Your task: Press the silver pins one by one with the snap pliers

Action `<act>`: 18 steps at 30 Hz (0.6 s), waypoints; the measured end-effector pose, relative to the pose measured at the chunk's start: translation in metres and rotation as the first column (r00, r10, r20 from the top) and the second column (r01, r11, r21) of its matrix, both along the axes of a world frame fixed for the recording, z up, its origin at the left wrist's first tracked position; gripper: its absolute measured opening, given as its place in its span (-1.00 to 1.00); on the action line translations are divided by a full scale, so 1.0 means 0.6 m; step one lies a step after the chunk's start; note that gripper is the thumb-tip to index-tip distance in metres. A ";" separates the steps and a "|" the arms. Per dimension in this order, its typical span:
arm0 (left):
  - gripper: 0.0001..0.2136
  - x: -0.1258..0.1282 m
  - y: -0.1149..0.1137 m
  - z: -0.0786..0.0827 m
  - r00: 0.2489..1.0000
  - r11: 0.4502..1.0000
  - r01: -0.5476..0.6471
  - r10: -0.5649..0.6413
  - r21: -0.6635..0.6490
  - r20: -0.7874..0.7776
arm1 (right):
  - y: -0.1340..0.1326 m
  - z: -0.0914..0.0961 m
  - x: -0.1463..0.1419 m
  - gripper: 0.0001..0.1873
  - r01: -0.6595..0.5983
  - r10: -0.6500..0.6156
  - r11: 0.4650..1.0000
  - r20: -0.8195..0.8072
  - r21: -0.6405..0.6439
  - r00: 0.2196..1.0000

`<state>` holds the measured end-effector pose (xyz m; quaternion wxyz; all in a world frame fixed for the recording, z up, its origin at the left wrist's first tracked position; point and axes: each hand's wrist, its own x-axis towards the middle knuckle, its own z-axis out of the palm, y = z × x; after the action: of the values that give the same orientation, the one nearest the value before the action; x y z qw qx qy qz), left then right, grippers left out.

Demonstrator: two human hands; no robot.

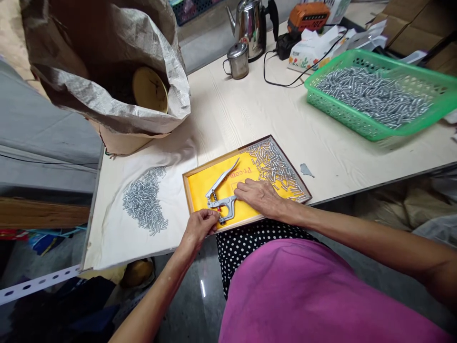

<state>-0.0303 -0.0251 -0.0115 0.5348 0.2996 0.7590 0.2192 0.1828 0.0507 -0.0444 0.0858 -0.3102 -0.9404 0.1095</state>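
A wooden-framed tray lined with yellow cloth lies at the table's near edge. On it rest grey metal pliers with open handles, and a heap of small silver metal pieces fills its right part. My left hand is at the tray's near left edge, fingers pinched together by the pliers' jaw; what they hold is too small to name. My right hand lies palm down on the yellow cloth, fingertips touching the pliers' body.
A pile of finished silver pieces lies on a white cloth left of the tray. A woven sack with a yellow scoop stands at back left. A green basket of silver pieces, a kettle, a steel mug and a tissue pack stand behind.
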 end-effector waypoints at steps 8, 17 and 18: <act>-0.69 0.000 0.000 -0.002 1.000 1.000 0.008 -0.008 0.000 -0.016 | -0.001 -0.009 0.001 -0.79 -0.002 0.006 0.997 -0.048 0.075 0.999; -0.58 0.007 0.000 0.002 0.999 1.000 -0.008 0.007 0.026 0.031 | -0.007 -0.004 -0.002 -0.81 0.027 -0.021 0.992 -0.050 0.123 0.999; -0.58 0.007 -0.001 0.001 0.999 0.999 -0.018 0.017 0.032 0.033 | -0.008 -0.003 -0.002 -0.81 0.024 -0.018 0.993 -0.050 0.120 0.999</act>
<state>-0.0262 -0.0255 -0.0111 0.5402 0.2978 0.7492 0.2412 0.1813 0.0461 -0.0464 0.1283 -0.3116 -0.9396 0.0593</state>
